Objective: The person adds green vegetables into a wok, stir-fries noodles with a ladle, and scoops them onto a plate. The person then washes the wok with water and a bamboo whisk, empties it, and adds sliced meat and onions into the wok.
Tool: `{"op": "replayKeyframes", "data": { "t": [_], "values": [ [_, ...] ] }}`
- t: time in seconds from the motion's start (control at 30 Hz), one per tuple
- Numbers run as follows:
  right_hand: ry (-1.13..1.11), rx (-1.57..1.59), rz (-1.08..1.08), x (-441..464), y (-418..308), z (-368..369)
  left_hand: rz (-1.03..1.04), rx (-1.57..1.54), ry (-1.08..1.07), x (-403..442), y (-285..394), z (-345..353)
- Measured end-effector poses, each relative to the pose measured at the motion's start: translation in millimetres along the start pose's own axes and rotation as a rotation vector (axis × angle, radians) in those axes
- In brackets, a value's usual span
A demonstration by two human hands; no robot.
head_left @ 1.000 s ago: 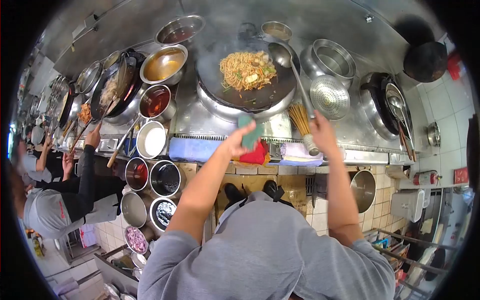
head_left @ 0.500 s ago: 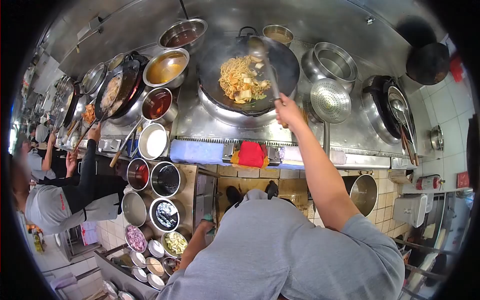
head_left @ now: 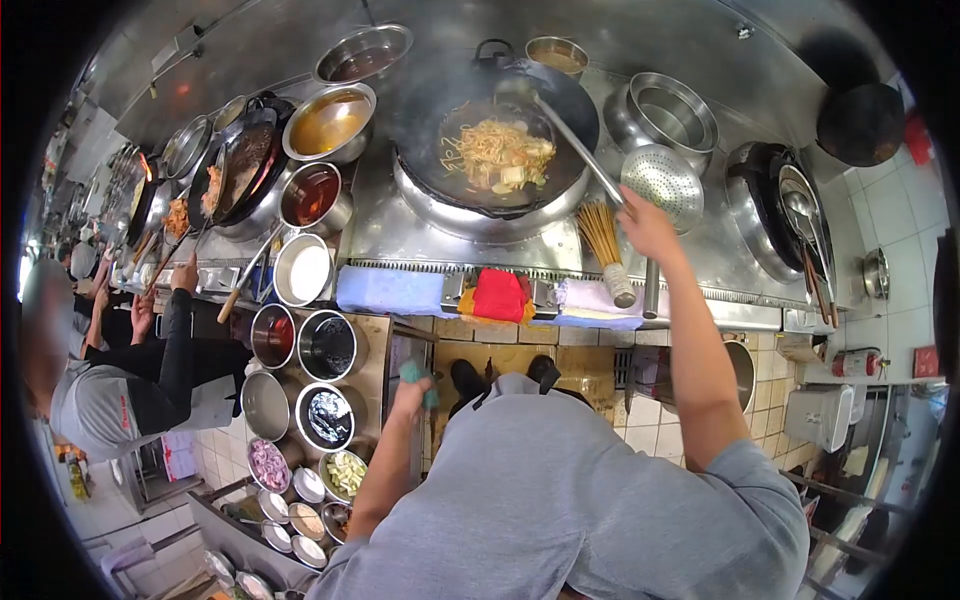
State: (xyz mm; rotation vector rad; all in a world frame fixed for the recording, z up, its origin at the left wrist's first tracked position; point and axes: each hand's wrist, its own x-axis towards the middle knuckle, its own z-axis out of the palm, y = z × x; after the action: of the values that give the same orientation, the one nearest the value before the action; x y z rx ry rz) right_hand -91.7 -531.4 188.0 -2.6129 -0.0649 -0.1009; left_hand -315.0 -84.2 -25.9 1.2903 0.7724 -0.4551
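Noodles with pale vegetable pieces (head_left: 500,152) lie in a large dark wok (head_left: 425,185) on the stove, with steam around them. My right hand (head_left: 647,222) is closed round the handle of a long metal ladle (head_left: 578,145), whose bowl is at the wok's far side. Low beside my body, my left hand (head_left: 410,395) is closed on a green cloth (head_left: 413,372), away from the wok. A bamboo brush (head_left: 603,240) and a perforated strainer (head_left: 662,187) lie right of the wok, near my right hand.
Bowls of sauce (head_left: 328,124) and a white-filled pot (head_left: 302,270) stand left of the wok. Folded blue (head_left: 392,291) and red (head_left: 501,295) cloths lie along the stove's front edge. At the left, a co-worker (head_left: 120,400) handles another wok (head_left: 245,170). A steel pot (head_left: 675,112) stands at right.
My left hand with the green cloth has dropped from the wok's front to beside my body. The ladle has moved over the wok, then to its far side. The noodles have shifted.
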Motion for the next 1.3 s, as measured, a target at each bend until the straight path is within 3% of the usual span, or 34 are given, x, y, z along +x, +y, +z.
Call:
{"op": "replayKeyframes", "data": {
  "t": [0.07,0.13,0.2,0.27,0.33,0.4,0.47,0.57,0.63,0.67,0.73,0.77,0.8,0.87,0.97,1.1,1.17,1.2,1.27,1.3],
  "values": [
    [0.071,0.1,0.023,35,-7,49,-0.006,-0.164,-0.105,1,47,42],
    [-0.196,0.654,0.4,50,-39,75,-0.057,-0.3,-0.242,12,88,80],
    [-0.299,0.938,0.477,42,-72,82,-0.075,-0.396,-0.416,18,122,115],
    [-0.391,0.851,0.426,31,-55,84,-0.062,-0.42,-0.501,15,145,132],
    [-0.038,0.132,-0.279,3,-8,98,-0.081,-0.355,-0.596,12,161,139],
    [-0.225,-0.157,0.043,-35,-41,15,-0.041,-0.317,-0.608,6,160,134],
    [-0.204,-0.27,0.171,-62,-68,-39,-0.014,-0.208,-0.561,2,150,119],
    [-0.088,-0.207,0.134,-93,-63,-37,-0.055,-0.195,-0.457,-8,130,96],
    [-0.259,0.435,0.459,-99,-87,-38,-0.077,-0.19,-0.414,-17,121,87],
    [-0.271,0.431,0.45,-93,-89,-29,-0.115,-0.168,-0.376,-20,117,83],
    [0.08,0.16,0.08,-74,-81,7,-0.114,-0.177,-0.375,-26,111,77],
    [0.078,-0.073,0.113,-58,-77,24,-0.117,-0.168,-0.377,-28,109,75],
    [0.079,-0.07,0.114,-39,-73,33,-0.118,-0.157,-0.383,-29,110,72],
    [-0.149,-0.451,0.25,-14,-66,40,-0.11,-0.161,-0.383,-32,108,66],
    [-0.097,-0.394,0.133,-7,-85,17,-0.066,-0.176,-0.359,-35,109,58],
    [-0.209,-0.511,0.23,6,-55,35,-0.074,-0.201,-0.309,-42,100,39],
    [-0.013,-0.287,-0.075,26,-33,21,-0.084,-0.208,-0.31,-43,97,30],
    [-0.017,-0.29,-0.082,25,-33,20,-0.106,-0.202,-0.305,-47,93,25],
    [-0.02,0.129,0.063,12,-40,16,-0.088,-0.217,-0.299,-51,87,18],
    [-0.178,0.445,0.402,-4,-85,2,-0.069,-0.229,-0.291,-51,87,15]
  ]
}}
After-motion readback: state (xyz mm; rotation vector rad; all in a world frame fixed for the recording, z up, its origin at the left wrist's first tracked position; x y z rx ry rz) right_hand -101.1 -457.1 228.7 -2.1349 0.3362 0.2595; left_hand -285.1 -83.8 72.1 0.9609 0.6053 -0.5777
